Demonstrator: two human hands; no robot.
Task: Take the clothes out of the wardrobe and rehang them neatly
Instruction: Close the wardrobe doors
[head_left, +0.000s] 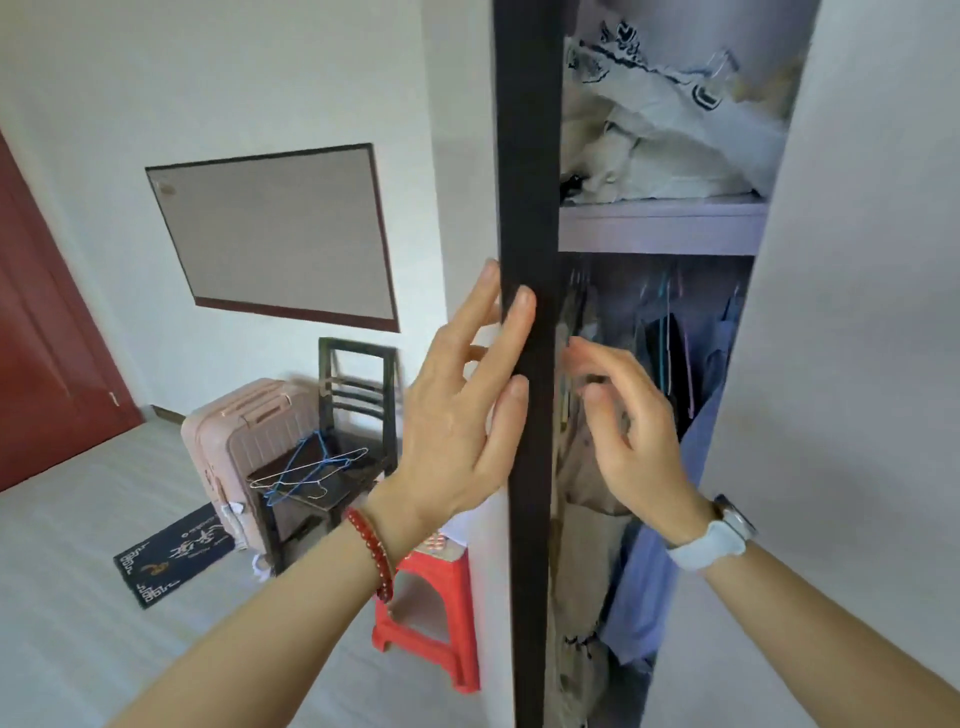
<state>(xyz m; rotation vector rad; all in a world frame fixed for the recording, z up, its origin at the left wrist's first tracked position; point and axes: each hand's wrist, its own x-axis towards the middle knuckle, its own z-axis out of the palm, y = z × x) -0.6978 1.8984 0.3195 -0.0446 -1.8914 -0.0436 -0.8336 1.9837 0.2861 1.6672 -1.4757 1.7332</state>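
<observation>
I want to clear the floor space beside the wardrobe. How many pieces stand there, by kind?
Suitcase, pink: 1
Chair, dark, with wire hangers on its seat: 1
Stool, red plastic: 1
Mat, dark, patterned: 1
Total: 4

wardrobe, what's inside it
On the upper shelf, a crumpled pile of pale fabric. Below, clothes on hangers, including a blue garment and a beige one. The doors hide both sides.
</observation>
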